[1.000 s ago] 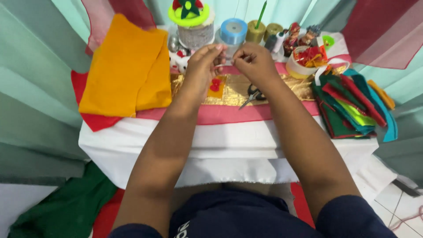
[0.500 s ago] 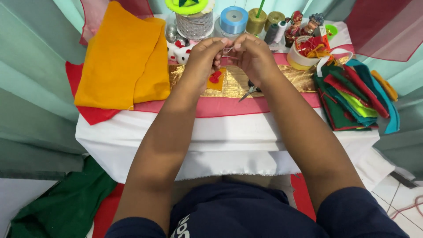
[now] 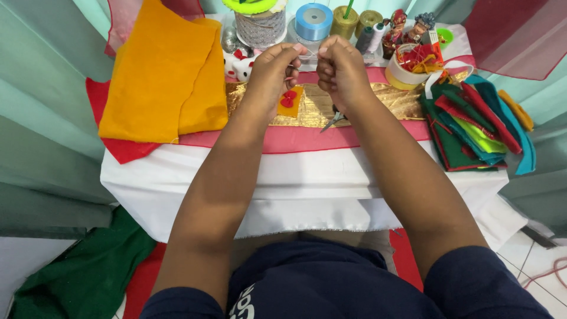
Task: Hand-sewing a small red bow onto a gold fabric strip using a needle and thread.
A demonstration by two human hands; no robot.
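— Teal curtains all round, white-draped table in the middle, pink band and a gold fabric strip laid across it. Busy up there?

— Crowded. Left hand and right hand raised over the gold fabric strip, knuckles nearly meeting, both closed in a fingertip pinch. Too small to tell what sits between the fingertips.

— Nearest piece?

— Small orange felt piece with a red bow, lying on the gold fabric strip just under the left hand, not gripped. Scissors at the strip's near edge, below the right wrist.

— And around it?

— Big folded orange felt left of the strip, over a red sheet. Stack of green, red and teal felt right of it. Blue ribbon spool beyond it, among thread cones and small figurines.

— Advice for fine pinch work like this?

— Probably best done low and close: forearms braced on the table edge, hands near each other, pull gentle and even. Worth minding the scissors under the wrist, and leaving the bow piece flat on the gold within easy reach.
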